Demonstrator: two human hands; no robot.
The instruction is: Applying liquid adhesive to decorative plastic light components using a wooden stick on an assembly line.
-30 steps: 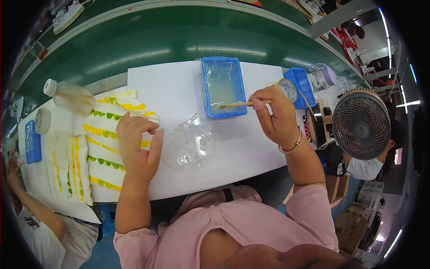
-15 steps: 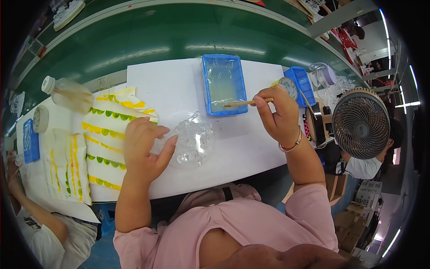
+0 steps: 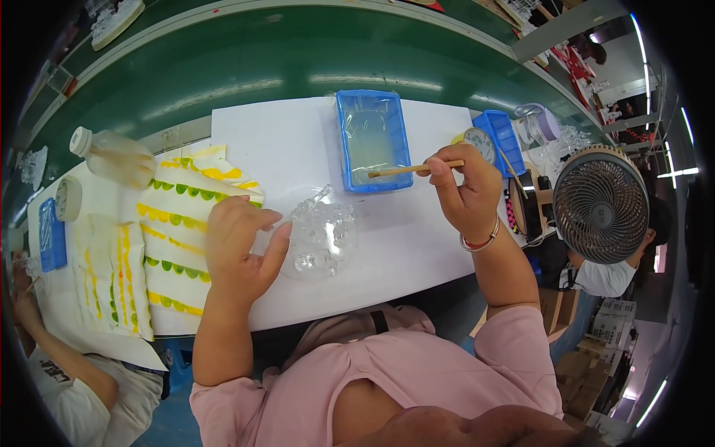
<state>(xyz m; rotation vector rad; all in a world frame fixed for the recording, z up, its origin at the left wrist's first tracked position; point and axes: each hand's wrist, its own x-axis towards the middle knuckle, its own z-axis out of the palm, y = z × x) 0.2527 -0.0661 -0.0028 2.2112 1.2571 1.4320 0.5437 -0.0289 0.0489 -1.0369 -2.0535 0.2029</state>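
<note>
My right hand (image 3: 469, 190) grips a thin wooden stick (image 3: 417, 170) between thumb and fingers. The stick's tip reaches over the near edge of a blue plastic tray (image 3: 407, 138), which holds a pale, cloudy liquid. My left hand (image 3: 242, 242) hovers with thumb and fingers apart, beside a clear round dish (image 3: 339, 267). Several clear, shiny pieces (image 3: 316, 223) are heaped in the dish; their exact kind is hard to make out. Under and beyond the left hand lies a white cloth (image 3: 175, 242) with yellow and green scalloped stripes.
A cloudy plastic bottle (image 3: 119, 158) lies tilted at the left. Tape rolls, a second blue tray (image 3: 499, 141) and a lidded clear jar (image 3: 532, 128) stand at the right, near a round fan (image 3: 600, 208). Another person's arm (image 3: 67, 350) is at the far left.
My right hand has shifted slightly to the right and tilted, with the stick still over the blue tray's near edge. My left hand has hardly moved.
</note>
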